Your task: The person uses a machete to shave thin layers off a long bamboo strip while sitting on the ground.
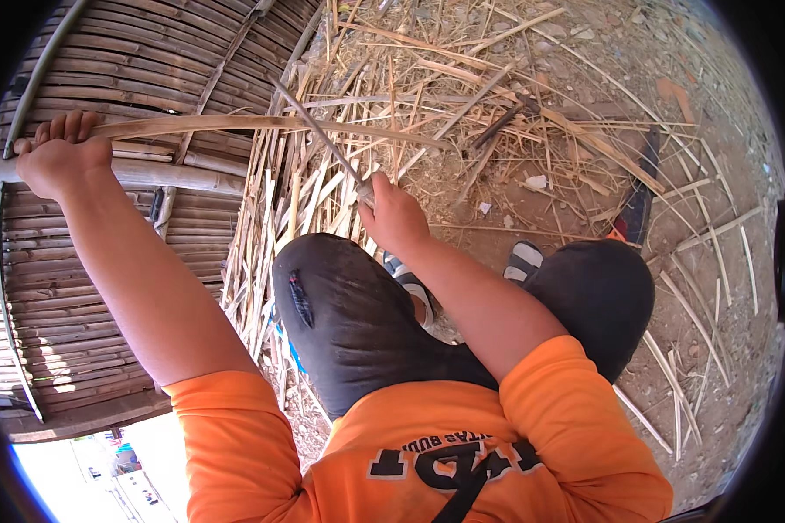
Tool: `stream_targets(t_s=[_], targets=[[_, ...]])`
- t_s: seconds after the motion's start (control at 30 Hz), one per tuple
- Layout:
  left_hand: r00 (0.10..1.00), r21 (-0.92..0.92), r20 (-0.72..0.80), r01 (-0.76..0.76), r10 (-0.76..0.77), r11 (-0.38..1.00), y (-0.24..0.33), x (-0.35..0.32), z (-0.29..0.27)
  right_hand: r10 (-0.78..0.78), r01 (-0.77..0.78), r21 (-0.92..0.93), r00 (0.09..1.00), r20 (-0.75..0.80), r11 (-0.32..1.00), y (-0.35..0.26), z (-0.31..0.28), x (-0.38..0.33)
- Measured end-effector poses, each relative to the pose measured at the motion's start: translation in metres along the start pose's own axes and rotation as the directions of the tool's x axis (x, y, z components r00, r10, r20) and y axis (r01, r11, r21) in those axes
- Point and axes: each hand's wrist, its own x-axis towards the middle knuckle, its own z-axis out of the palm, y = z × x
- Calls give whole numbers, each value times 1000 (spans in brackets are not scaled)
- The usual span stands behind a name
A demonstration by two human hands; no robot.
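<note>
The person's left hand (65, 157) curls its fingers tightly round the end of a long flat tan bamboo strip (192, 124), hiding that end. The strip runs rightward over pale scattered bamboo splints (275, 200), where its far tip is hard to pick out. The right hand (397, 213) is closed round a slender grey metal knife (333, 148), mostly covering its handle; whether the blade touches the strip cannot be told
</note>
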Motion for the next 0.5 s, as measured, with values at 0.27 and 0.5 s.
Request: stream_targets(t_s=[0.27, 0.5], targets=[[1000, 3, 9, 1, -1, 1000, -2, -9, 9, 311, -311, -22, 950, -22, 950, 36, -5, 7], [947, -140, 316, 99, -50, 985, 0, 21, -30, 48, -48, -20, 999, 5, 999, 2, -12, 3]])
